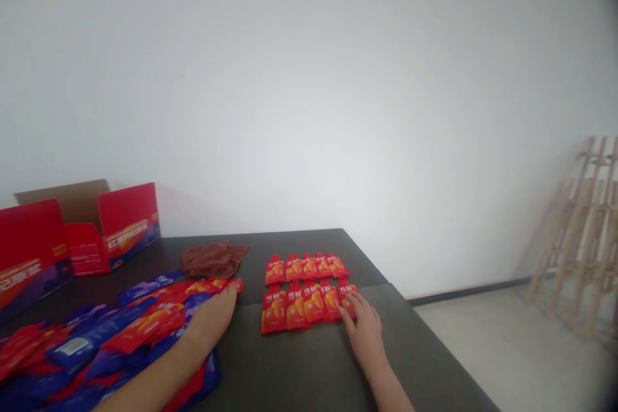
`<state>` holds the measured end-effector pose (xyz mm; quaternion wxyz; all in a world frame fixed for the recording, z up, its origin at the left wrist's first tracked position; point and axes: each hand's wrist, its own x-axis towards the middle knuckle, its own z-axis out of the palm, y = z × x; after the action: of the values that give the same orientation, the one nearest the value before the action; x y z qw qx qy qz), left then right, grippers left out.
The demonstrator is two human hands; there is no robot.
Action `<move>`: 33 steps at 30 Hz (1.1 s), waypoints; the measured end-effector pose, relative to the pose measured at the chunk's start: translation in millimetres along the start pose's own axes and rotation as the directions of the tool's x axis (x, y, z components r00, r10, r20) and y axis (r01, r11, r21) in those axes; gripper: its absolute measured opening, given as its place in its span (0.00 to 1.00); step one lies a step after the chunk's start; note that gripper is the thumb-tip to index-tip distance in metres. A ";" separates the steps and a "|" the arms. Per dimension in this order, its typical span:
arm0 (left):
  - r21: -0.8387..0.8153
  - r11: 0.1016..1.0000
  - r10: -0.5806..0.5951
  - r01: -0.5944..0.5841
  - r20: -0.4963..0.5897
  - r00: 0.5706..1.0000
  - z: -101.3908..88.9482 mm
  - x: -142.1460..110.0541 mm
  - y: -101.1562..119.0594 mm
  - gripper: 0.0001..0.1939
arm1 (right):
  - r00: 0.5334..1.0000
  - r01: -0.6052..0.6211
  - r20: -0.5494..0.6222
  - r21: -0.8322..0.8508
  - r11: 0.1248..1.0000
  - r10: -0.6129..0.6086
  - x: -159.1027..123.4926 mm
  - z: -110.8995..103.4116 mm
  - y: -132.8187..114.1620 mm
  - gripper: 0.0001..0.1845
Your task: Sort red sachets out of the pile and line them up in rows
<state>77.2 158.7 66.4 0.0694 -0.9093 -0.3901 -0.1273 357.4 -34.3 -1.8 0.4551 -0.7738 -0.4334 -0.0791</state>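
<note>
My left hand (226,304) reaches over the right edge of a loose pile of red and blue pouches. It touches a red pouch (239,284) there; its fingers are mostly hidden, so their grip cannot be made out. On the dark table, red pouches (273,311) with orange fruit pictures lie in two neat rows, caps pointing away from me. My right hand (365,328) rests at the right end of the nearer row. Its thumb and fingers are apart, the fingertips on the last red pouch (346,294).
Red and purple cardboard boxes (130,222) stand open at the back left. A crumpled brown cloth (212,260) lies behind the pile of pouches (91,341). The table (284,373) meets a white wall, and its right edge drops to a pale floor. Wooden racks (586,225) lean at the far right.
</note>
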 end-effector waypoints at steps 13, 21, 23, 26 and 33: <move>-0.075 0.880 0.474 -0.470 0.063 0.878 28.6 -59.3 236.2 0.28 | 0.890 -0.295 -0.270 0.271 0.916 0.366 18.6 -66.1 22.3 0.29; -0.085 0.889 0.452 -0.450 0.011 0.892 57.4 -42.2 302.1 0.21 | 0.857 -0.331 -0.263 0.379 0.864 0.444 20.1 -75.3 21.8 0.28; -0.082 0.895 0.439 -0.438 0.003 0.898 62.0 -43.3 303.6 0.21 | 0.859 -0.333 -0.250 0.392 0.858 0.447 20.9 -75.1 20.9 0.28; -0.081 0.897 0.435 -0.435 -0.014 0.900 67.2 -45.1 302.4 0.21 | 0.862 -0.342 -0.230 0.397 0.852 0.453 20.9 -76.4 18.6 0.28; -0.078 0.895 0.439 -0.439 -0.021 0.898 77.4 -50.2 312.1 0.21 | 0.890 -0.373 -0.136 0.331 0.867 0.435 20.2 -76.4 14.7 0.28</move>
<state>284.5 -72.7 -30.5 0.0602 -0.9757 -0.1694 -0.1254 401.5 -84.3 43.2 0.6143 -0.7583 -0.2181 0.0043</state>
